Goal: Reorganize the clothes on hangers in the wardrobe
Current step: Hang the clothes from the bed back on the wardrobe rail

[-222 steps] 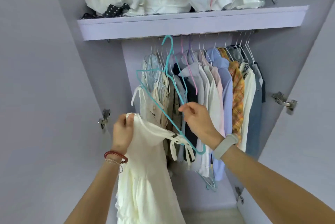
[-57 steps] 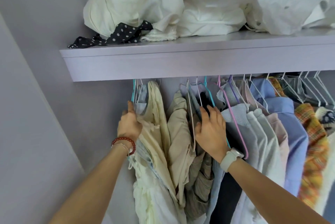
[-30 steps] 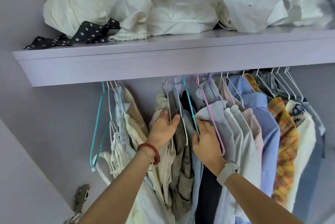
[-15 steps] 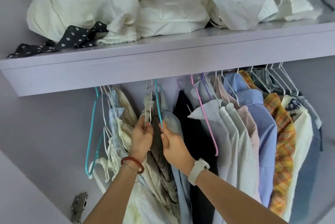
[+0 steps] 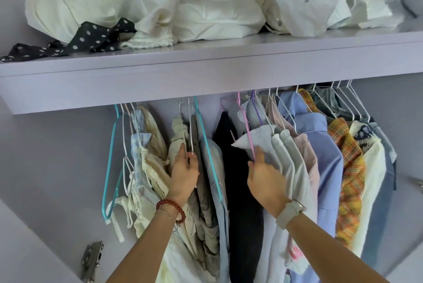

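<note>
Lilac wardrobe interior, viewed from below. Shelf at 12 o'clock carries a heap of white fabric and a black polka-dot cloth. Hanging clothes fill the space beneath the shelf from centre to 3 o'clock.

Left hand is raised, forearm entering from 6 o'clock, red bead bracelet at the wrist. Its fingers pinch a white wire hanger bearing beige garments. A teal hanger hangs just beside it at 3 o'clock.

Right hand is raised, pale watch at the wrist. Its fingers are fairly straight, spread against a grey shirt, fingertips touching a pink hanger. Dark garment hangs between both hands.

Empty teal hanger hangs at 9 o'clock beside cream tops.
</note>
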A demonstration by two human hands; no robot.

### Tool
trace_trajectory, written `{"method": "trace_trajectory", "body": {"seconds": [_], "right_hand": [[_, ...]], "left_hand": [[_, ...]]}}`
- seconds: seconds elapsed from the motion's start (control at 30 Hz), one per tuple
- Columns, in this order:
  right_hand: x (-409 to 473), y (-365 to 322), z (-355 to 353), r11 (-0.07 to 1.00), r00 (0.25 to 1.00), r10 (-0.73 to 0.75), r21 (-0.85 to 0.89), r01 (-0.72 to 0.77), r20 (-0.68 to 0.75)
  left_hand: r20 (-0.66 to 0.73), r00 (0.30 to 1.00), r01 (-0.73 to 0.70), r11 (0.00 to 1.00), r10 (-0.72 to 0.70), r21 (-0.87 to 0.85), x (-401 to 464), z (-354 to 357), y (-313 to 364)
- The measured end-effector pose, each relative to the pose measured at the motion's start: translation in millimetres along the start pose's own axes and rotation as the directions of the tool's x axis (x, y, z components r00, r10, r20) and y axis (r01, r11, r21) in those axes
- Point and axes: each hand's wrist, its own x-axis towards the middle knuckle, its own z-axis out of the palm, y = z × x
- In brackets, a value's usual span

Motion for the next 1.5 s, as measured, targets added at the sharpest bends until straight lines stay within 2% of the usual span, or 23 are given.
{"method": "trace_trajectory", "body": {"seconds": [0.07, 0.17, 0.33, 0.47, 0.53, 0.6, 0.67, 0.7, 0.73, 0.77, 0.83, 0.9, 0.93, 1.0, 1.1, 1.2, 1.27, 1.33, 1.5], "right_hand": [[-2, -5, 9, 0.999, 0.999, -0.041, -0.014, 0.041, 0.032], [-3, -22, 22, 0.987, 0.987, -0.158, 0.012, 0.158, 0.006], [-2, -46, 36, 0.937, 0.933, -0.350, 0.020, 0.350, 0.085], [-6, -46, 35, 0.934, 0.933, -0.351, 0.097, 0.343, 0.081], [-10, -39, 26, 0.938, 0.939, -0.338, 0.105, 0.331, 0.057], [-15, -28, 12, 0.937, 0.943, -0.322, 0.112, 0.331, -0.090], [-16, -12, -6, 0.934, 0.889, -0.306, 0.072, 0.349, -0.342], [-14, 0, -15, 0.936, 0.843, -0.293, 0.046, 0.350, -0.451], [-10, 14, -24, 0.944, 0.820, -0.274, 0.020, 0.328, -0.502], [-5, 28, -33, 0.961, 0.828, -0.233, 0.010, 0.277, -0.510], [9, 59, -44, 0.992, 0.886, -0.071, 0.061, 0.111, -0.458], [21, 84, -46, 0.989, 0.940, 0.072, 0.146, -0.024, -0.334], [24, 94, -45, 0.981, 0.963, 0.099, 0.185, -0.053, -0.252], [29, 109, -39, 0.969, 0.988, 0.061, 0.246, -0.025, -0.140], [35, 117, -38, 0.891, 0.998, 0.034, 0.450, -0.058, 0.061], [34, 115, -31, 0.924, 0.981, -0.182, 0.354, 0.146, 0.070], [30, 109, -31, 0.926, 0.963, -0.265, 0.288, 0.244, 0.039], [30, 101, -28, 0.938, 0.957, -0.288, 0.215, 0.273, 0.039], [27, 93, -27, 0.924, 0.944, -0.308, 0.271, 0.269, 0.114]], "left_hand": [[0.021, 1.000, 0.003, 1.000, -0.004, 0.016, -2, -2, 0], [0.047, 0.999, 0.013, 1.000, -0.013, -0.001, -4, -8, -1], [0.062, 0.998, 0.008, 0.999, -0.010, 0.036, 1, -18, -2], [0.093, 0.994, 0.057, 0.997, -0.061, 0.051, 1, -28, 2], [0.056, 0.996, 0.056, 0.979, -0.068, 0.196, 1, -31, 3], [-0.048, 0.999, -0.001, 0.939, 0.019, 0.345, -2, -28, 12], [-0.145, 0.968, -0.125, 0.896, 0.204, 0.426, -8, -18, 30], [-0.159, 0.942, -0.207, 0.885, 0.296, 0.418, -11, -10, 41], [-0.154, 0.915, -0.291, 0.875, 0.372, 0.386, -15, 0, 51], [-0.140, 0.892, -0.361, 0.865, 0.429, 0.349, -19, 12, 59], [-0.061, 0.890, -0.427, 0.872, 0.453, 0.239, -29, 42, 70], [0.098, 0.921, -0.386, 0.916, 0.376, 0.110, -38, 79, 74], [0.169, 0.929, -0.346, 0.934, 0.328, 0.089, -41, 98, 72], [0.234, 0.946, -0.253, 0.962, 0.223, 0.106, -45, 133, 67], [0.202, 0.973, -0.136, 0.985, 0.113, 0.103, -46, 166, 58], [0.142, 0.988, -0.081, 0.988, 0.063, 0.130, -45, 173, 46], [0.096, 0.995, -0.033, 0.996, 0.024, 0.087, -40, 164, 41], [0.082, 0.997, 0.001, 0.999, -0.005, 0.044, -37, 152, 40], [0.095, 0.995, -0.024, 0.991, 0.011, 0.130, -36, 139, 43]]}}
